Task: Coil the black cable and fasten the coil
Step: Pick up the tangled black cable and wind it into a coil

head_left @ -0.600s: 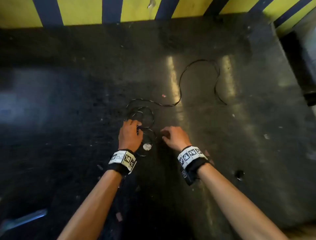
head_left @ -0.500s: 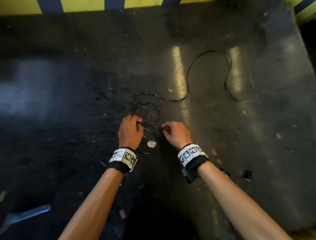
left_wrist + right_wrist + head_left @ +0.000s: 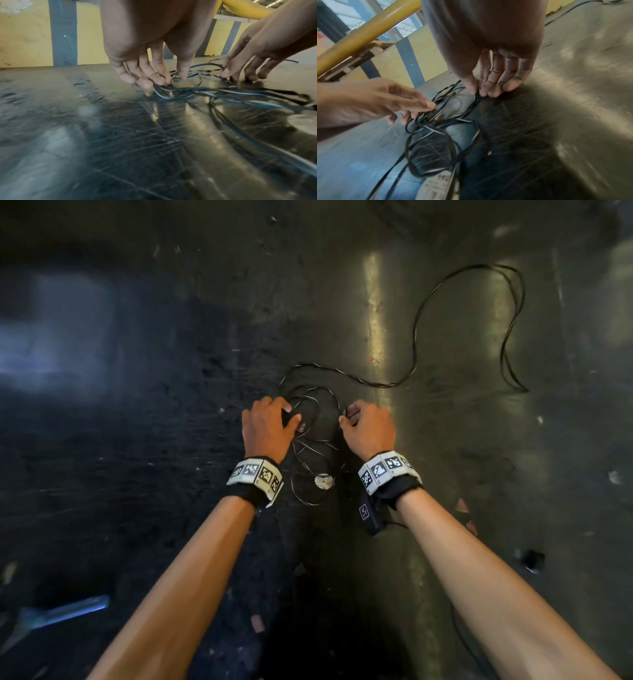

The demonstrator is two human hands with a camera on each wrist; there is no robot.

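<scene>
A thin black cable (image 3: 416, 337) lies on a dark glossy surface, a few loose loops (image 3: 317, 419) of it bunched between my hands and a long tail curving away to the far right. My left hand (image 3: 270, 424) pinches strands at the left edge of the loops (image 3: 173, 92). My right hand (image 3: 368, 426) pinches the cable at the right edge, thumb against fingers (image 3: 476, 93). More loops (image 3: 436, 142) spread toward my wrists. Nothing fastens the coil.
A small pale round scrap (image 3: 323, 481) lies on the dark scratched surface (image 3: 137, 474) inside the near loops. A yellow wall with grey stripes (image 3: 63, 33) and a yellow rail (image 3: 363, 36) stand beyond. A small dark bit (image 3: 532, 559) lies at right.
My right hand has moved left onto the right edge of the loops and taken hold of the cable. The left hand stays on the left edge. The camera tilted down.
</scene>
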